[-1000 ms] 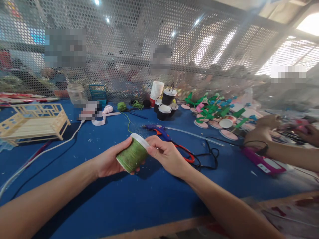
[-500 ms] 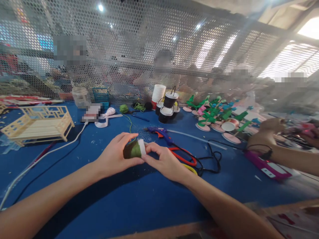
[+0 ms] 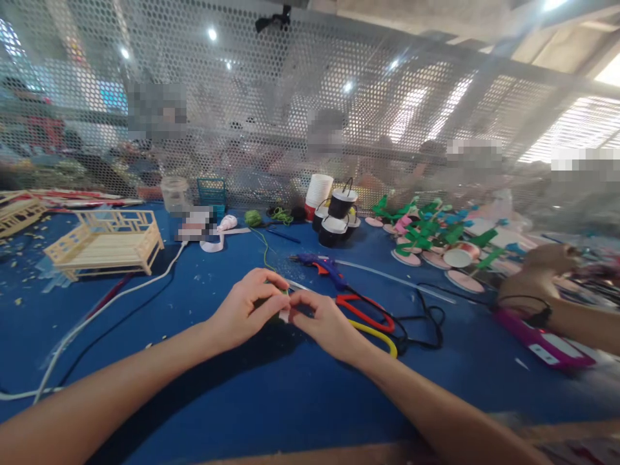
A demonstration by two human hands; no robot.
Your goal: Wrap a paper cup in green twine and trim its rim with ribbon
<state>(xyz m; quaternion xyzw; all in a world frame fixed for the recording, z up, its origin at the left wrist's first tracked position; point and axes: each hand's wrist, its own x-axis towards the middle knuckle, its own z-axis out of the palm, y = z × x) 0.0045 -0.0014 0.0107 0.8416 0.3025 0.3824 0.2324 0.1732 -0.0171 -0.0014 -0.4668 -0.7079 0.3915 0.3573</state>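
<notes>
My left hand [image 3: 252, 305] is closed around a small paper cup [image 3: 285, 315] wrapped in green yarn, with its fingers covering most of it. Only a bit of the pale rim and a trace of green show between the hands. My right hand [image 3: 322, 321] pinches at that rim, its fingertips against the left ones. A strand of green yarn [image 3: 266, 248] runs from the green yarn ball [image 3: 252, 218] down towards my left hand. Just beyond my hands lies a blue hot glue gun [image 3: 322, 266] with a clear glue stick behind it.
Red-handled [image 3: 368, 313] and yellow-handled tools lie by my right wrist, near a black cord and purple power strip [image 3: 542, 339]. Black cups [image 3: 332, 229] and a white cup stack [image 3: 320, 190] stand behind. A wooden miniature bench [image 3: 109, 245] is left; another person's arm [image 3: 537, 284] is right.
The green cup has turned, and my left fingers now cover most of it. My hands have come closer together. The view has shifted slightly, so the table things appear further right.
</notes>
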